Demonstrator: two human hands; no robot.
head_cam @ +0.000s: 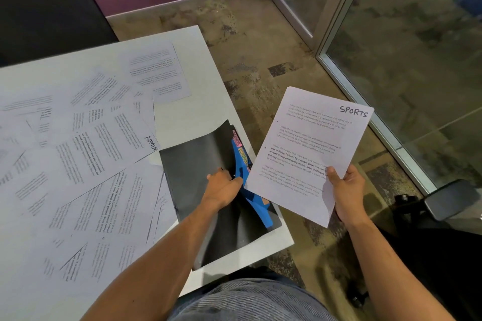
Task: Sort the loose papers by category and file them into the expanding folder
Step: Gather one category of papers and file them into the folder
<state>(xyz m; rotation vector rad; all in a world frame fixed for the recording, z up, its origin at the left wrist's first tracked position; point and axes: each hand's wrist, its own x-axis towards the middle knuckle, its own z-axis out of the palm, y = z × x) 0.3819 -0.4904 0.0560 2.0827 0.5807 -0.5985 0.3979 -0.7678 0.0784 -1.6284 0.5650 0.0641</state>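
Note:
A black expanding folder (193,164) with blue dividers and coloured tabs lies at the table's near right corner. My left hand (224,186) grips its black front flap, fingers tucked in by the blue dividers. Off the table's right edge, my right hand (345,187) holds a sheet or thin stack of printed paper (307,148) by its lower corner, thumb on top. "SPORTS" is handwritten at its top right. Several loose printed sheets (86,154) lie overlapping across the white table (203,101), one marked "ADMIN" (152,143).
One sheet (159,70) lies apart near the table's far edge. A dark chair (448,200) stands on the carpet at right, near a glass partition (407,60). A black panel (44,5) stands behind the table at upper left.

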